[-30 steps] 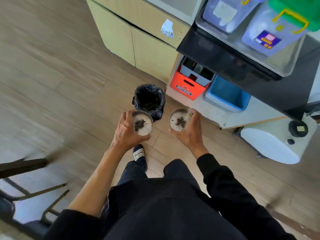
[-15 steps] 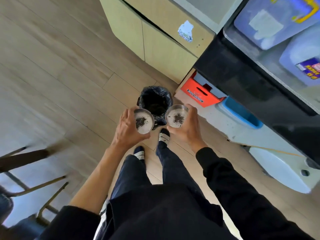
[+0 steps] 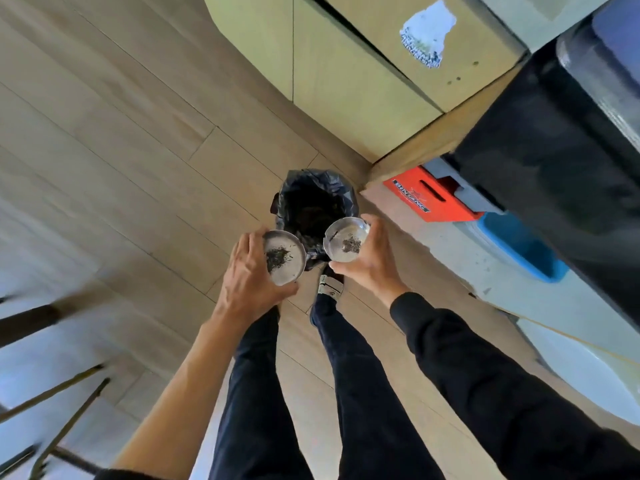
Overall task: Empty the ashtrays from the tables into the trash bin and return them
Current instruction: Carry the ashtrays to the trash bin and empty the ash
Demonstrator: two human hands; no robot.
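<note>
The left hand (image 3: 250,276) grips the left ashtray (image 3: 284,257) and the right hand (image 3: 370,259) grips the right ashtray (image 3: 345,240), ash still in both. Both have moved forward: they now overlap the bin's (image 3: 313,202) near rim, with the person's feet closer to it.

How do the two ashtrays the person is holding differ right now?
The left ashtray sits nearly level in the left hand; the right ashtray, in the right hand, tilts toward the trash bin. The left one's ash pile looks larger. Both are round, metal and still unemptied.
</note>
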